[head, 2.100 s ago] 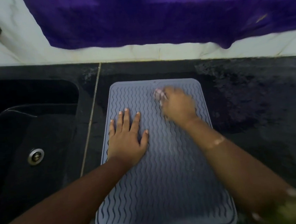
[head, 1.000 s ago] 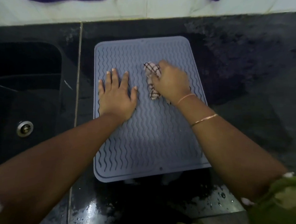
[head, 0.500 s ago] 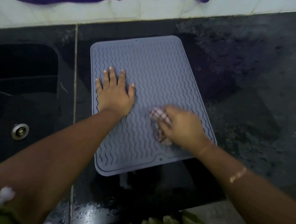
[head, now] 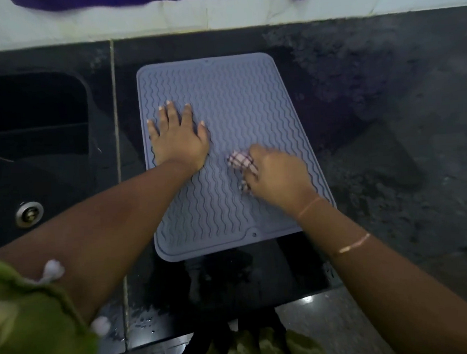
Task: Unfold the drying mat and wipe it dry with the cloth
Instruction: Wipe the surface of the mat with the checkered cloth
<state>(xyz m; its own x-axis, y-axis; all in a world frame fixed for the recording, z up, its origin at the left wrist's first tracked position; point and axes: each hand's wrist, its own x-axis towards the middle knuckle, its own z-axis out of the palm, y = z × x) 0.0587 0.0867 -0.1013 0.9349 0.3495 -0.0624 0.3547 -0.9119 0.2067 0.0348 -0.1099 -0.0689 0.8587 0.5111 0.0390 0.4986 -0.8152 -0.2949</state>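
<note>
In the head view, the grey ribbed drying mat [head: 235,93] lay unfolded on the wet black countertop [head: 388,116]. The left hand [head: 178,142] pressed it flat, fingers spread; the right hand [head: 279,175] clutched a bunched checked cloth [head: 239,161] against it. Hard strokes could skid the mat on wet stone.

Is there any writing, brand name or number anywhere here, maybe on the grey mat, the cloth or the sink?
No text can be read anywhere.
The drying mat shows only wavy ridges.
The cloth shows only a check pattern.
The sink drain shows no legible marking.
</note>
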